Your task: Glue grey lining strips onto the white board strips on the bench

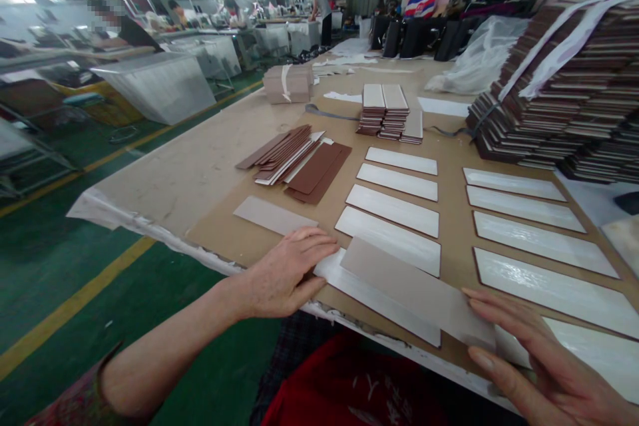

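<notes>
A broad bench (164, 170), its smooth tan surface edged with ragged pale sheeting, carries everything nearby. At its right rises a tall stack (574, 90) of thin dark-brown and pale layers, bound with white strips. Flat, matte reddish-brown strips (319, 174) lie fanned in a loose pile; beyond them sits a block-shaped greyish bundle (299, 83) wrapped by a white band. Glossy white, dark-edged panels (392, 213) lie in two columns. Nearest the person, a thin, matte grey strip (414, 286) lies askew over the near white panel (377, 309).

The right hand (536, 353) holds that strip's right end, its grip spanning the width, fingertips at the far edge, thumb by the near one. The left hand (284, 273) reaches palm-down to the white panel's left end, fingers together, thumb apart; whether its grip pinches, I cannot tell.
</notes>
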The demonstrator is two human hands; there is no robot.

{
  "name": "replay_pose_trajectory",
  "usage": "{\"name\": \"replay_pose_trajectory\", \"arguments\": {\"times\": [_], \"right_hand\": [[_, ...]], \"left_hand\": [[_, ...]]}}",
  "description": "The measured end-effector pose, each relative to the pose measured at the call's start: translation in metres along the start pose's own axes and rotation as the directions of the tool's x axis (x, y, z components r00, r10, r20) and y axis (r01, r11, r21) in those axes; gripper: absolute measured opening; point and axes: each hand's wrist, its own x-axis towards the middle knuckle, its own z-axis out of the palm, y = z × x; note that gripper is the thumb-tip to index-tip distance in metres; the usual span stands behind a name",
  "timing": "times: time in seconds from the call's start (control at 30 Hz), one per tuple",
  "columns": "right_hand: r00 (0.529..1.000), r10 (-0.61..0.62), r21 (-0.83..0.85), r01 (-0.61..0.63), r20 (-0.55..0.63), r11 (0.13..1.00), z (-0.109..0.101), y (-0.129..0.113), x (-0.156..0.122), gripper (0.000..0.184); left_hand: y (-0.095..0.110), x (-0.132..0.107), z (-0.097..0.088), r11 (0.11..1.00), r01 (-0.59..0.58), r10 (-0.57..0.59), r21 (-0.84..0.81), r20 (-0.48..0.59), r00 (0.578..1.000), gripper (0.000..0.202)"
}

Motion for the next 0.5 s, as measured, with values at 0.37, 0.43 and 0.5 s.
{"name": "replay_pose_trajectory", "arguments": {"times": [0.37, 0.43, 0.5], "right_hand": [[0.982, -0.161, -0.093, 0.170, 0.097, 0.981, 0.017, -0.005, 0.019, 0.041], [0.979, -0.178, -0.106, 0.188, 0.099, 0.976, 0.019, -0.008, 0.022, 0.040], [0.977, -0.185, -0.109, 0.195, 0.103, 0.975, 0.021, -0.009, 0.025, 0.040]], "left_hand": [[-0.002, -0.019, 0.004, 0.982, 0.163, -0.167, -0.100, -0.040, 0.985, 0.061], [-0.003, -0.020, 0.004, 0.982, 0.148, -0.155, -0.115, -0.052, 0.987, 0.059], [-0.004, -0.021, 0.005, 0.982, 0.133, -0.142, -0.135, -0.063, 0.988, 0.057]]}}
